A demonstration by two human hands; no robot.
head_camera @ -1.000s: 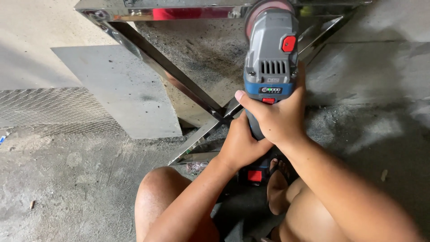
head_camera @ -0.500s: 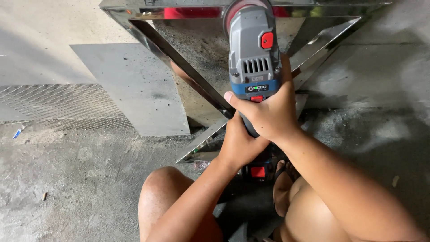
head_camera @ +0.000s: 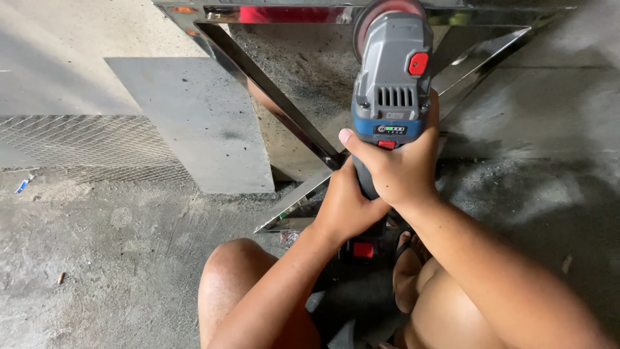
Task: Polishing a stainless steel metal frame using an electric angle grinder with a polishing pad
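A grey and blue cordless angle grinder with a red switch points away from me over a shiny steel frame lying on the concrete floor. Its reddish disc sits at the frame's top bar. My right hand grips the grinder's body just behind the blue band. Lower on the handle, my left hand is wrapped around it, above the red-tabbed battery. My bare knees show at the bottom.
A flat grey sheet lies left of the frame, and a strip of metal mesh stretches to the far left. Rough concrete floor with small debris surrounds me. My foot in a sandal is under the grinder.
The grinder, hands and frame sit slightly left and lower in view than a second ago, as my head shifted. Both hands keep the same grip.
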